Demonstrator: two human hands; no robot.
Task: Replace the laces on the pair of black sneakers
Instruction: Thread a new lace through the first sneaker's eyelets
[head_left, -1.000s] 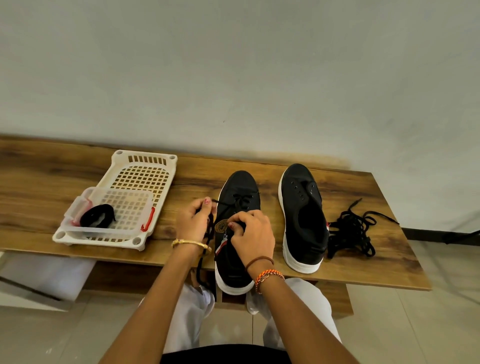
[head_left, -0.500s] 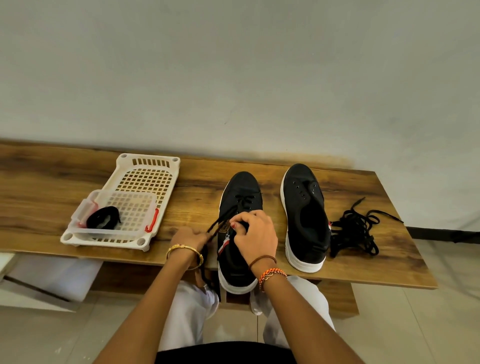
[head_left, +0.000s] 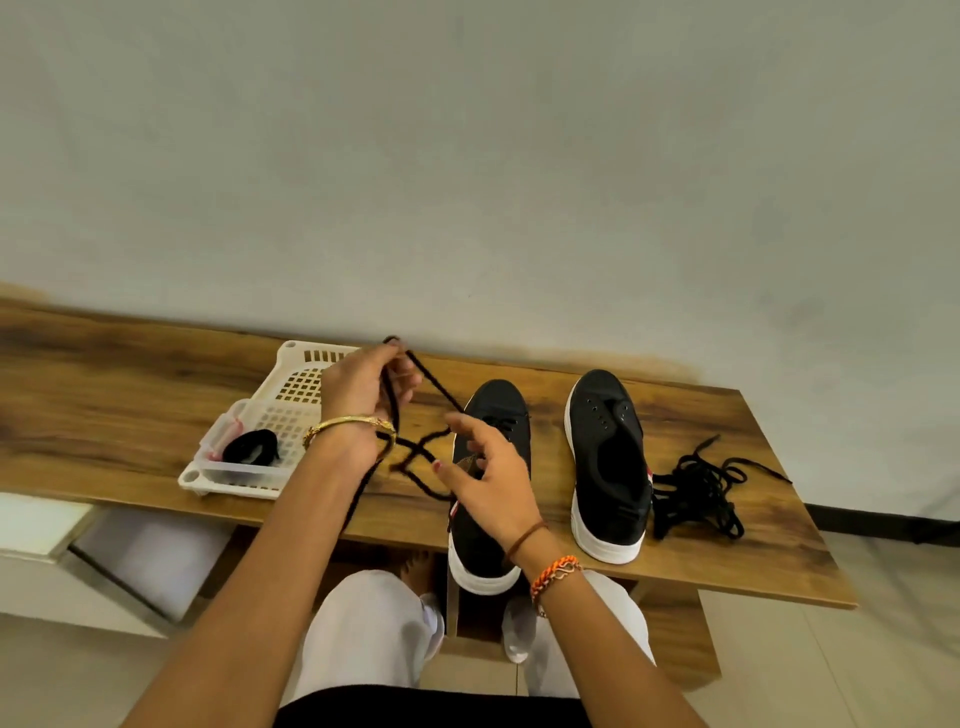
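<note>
Above the wooden worktop (head_left: 727, 447), the left hand's (head_left: 363, 395) grip is clenched round a black lace (head_left: 434, 392), raised over the white plastic basket (head_left: 291, 384) and hiding part of its far rim. The lace loops past the fingers, runs down to the left sneaker (head_left: 493, 415) and crosses itself between the two hands. The right hand (head_left: 493, 478) hovers over that sneaker with fingers spread and relaxed; whether its fingertips touch the lace cannot be told. It covers the shoe's middle. The right sneaker (head_left: 610, 467) stands just beside, unlaced, eyelets bare. A tangle of black laces (head_left: 698, 488) lies against its outer side. Inside the basket sits a clear container (head_left: 244, 457) holding a coiled black lace bundle (head_left: 252, 448).
</note>
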